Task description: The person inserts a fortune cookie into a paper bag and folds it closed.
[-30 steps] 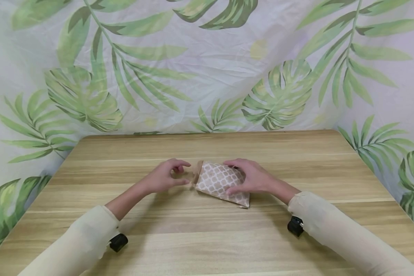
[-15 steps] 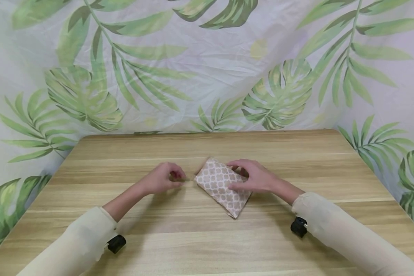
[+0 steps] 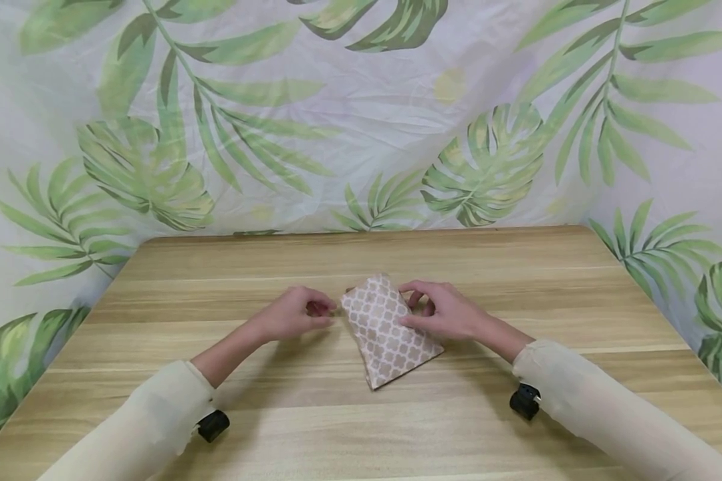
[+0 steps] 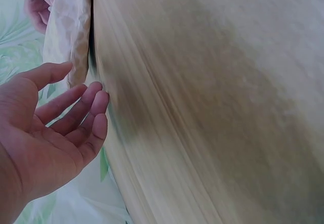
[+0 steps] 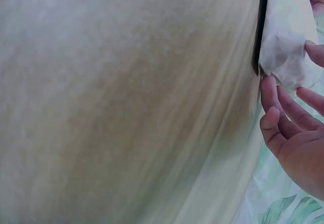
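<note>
A small brown paper bag with a white lattice print lies over the middle of the wooden table, one corner towards the near edge. Close to its left edge is my left hand, fingers loosely curved and holding nothing. My right hand pinches the bag's right edge, its thumb on top and its other fingers bent beside the edge. From the right wrist, the bag's end shows between that thumb and the fingers. The left wrist view has the bag just past my left fingertips. Its underside is hidden.
The wooden tabletop spreads around the hands. Behind it hangs a pale cloth printed with green leaves, meeting the table's far edge. A black device is strapped at the left sleeve and another black device at the right.
The bag has turned clockwise on the table, its near corner swinging left. My left hand has drawn its fingers in, moved off a little, then returned near the bag. My right hand stays at the right edge.
</note>
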`<state>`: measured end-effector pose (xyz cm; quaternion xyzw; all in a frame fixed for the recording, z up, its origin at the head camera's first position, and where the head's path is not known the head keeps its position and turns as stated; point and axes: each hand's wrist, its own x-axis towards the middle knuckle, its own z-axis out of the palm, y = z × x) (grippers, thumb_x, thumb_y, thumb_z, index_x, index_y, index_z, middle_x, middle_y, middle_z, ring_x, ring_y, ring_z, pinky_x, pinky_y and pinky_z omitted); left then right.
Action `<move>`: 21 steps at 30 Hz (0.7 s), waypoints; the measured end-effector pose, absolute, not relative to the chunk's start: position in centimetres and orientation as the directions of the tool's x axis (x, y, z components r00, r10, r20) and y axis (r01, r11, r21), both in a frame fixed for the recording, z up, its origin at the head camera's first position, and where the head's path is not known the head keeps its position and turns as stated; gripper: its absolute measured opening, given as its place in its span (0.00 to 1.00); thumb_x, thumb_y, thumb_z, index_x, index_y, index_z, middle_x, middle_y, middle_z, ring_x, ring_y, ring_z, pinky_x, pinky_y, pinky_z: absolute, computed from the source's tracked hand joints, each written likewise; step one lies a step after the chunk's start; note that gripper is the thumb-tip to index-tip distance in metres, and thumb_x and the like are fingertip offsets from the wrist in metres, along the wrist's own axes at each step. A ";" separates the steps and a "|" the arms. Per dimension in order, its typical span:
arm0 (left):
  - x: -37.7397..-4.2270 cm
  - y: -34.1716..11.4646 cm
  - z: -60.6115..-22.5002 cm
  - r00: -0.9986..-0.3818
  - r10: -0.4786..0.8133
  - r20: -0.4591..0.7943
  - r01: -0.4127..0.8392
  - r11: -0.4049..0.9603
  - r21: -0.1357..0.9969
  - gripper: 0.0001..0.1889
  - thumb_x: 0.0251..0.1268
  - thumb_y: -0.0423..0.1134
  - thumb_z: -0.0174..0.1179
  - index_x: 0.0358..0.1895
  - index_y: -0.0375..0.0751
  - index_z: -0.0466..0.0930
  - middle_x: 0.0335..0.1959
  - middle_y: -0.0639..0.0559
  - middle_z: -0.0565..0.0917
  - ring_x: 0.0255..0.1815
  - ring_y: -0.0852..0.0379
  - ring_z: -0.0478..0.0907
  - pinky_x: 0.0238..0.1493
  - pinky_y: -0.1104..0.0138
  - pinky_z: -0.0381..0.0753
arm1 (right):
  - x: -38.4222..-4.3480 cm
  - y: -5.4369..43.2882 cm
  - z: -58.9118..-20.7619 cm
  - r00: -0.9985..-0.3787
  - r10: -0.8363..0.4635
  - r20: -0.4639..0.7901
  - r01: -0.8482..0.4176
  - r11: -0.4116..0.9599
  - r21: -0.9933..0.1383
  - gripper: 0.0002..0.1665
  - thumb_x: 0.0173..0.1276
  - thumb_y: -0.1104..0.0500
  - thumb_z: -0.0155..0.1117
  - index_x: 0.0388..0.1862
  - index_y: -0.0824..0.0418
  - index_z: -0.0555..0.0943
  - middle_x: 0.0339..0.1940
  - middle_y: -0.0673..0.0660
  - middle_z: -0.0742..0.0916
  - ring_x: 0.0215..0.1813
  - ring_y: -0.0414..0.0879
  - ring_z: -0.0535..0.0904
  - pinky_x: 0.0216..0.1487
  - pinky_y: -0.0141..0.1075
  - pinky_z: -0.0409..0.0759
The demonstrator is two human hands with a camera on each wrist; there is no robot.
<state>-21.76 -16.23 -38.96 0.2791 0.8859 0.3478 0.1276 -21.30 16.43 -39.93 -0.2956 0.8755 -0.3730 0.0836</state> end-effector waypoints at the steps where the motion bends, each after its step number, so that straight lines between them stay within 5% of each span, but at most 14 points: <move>1: -21.8 -16.1 -39.0 -0.813 0.580 -0.037 0.399 0.603 0.691 0.15 0.69 0.32 0.67 0.53 0.24 0.84 0.40 0.45 0.88 0.41 0.55 0.83 0.45 0.65 0.82 | -21.3 16.4 -39.9 -0.811 -0.581 0.073 -0.451 0.541 -0.710 0.34 0.71 0.52 0.73 0.70 0.65 0.75 0.48 0.60 0.87 0.35 0.41 0.83 0.39 0.35 0.82; 12: -21.8 -15.3 -39.1 -0.834 0.544 -0.096 0.276 0.561 0.781 0.26 0.71 0.37 0.68 0.65 0.22 0.75 0.44 0.42 0.89 0.49 0.49 0.86 0.49 0.60 0.84 | -21.0 15.7 -40.0 -0.798 -0.601 -0.048 -0.242 0.392 -0.887 0.42 0.68 0.60 0.75 0.76 0.66 0.65 0.56 0.69 0.83 0.37 0.51 0.89 0.26 0.40 0.83; 21: -21.2 -14.6 -39.1 -0.849 0.526 -0.048 0.212 0.424 0.880 0.32 0.67 0.34 0.71 0.67 0.26 0.65 0.47 0.37 0.89 0.49 0.46 0.87 0.45 0.63 0.85 | -20.8 14.7 -39.8 -0.828 -0.560 0.018 -0.247 0.336 -0.909 0.46 0.65 0.65 0.76 0.76 0.65 0.61 0.52 0.69 0.82 0.41 0.55 0.88 0.34 0.46 0.87</move>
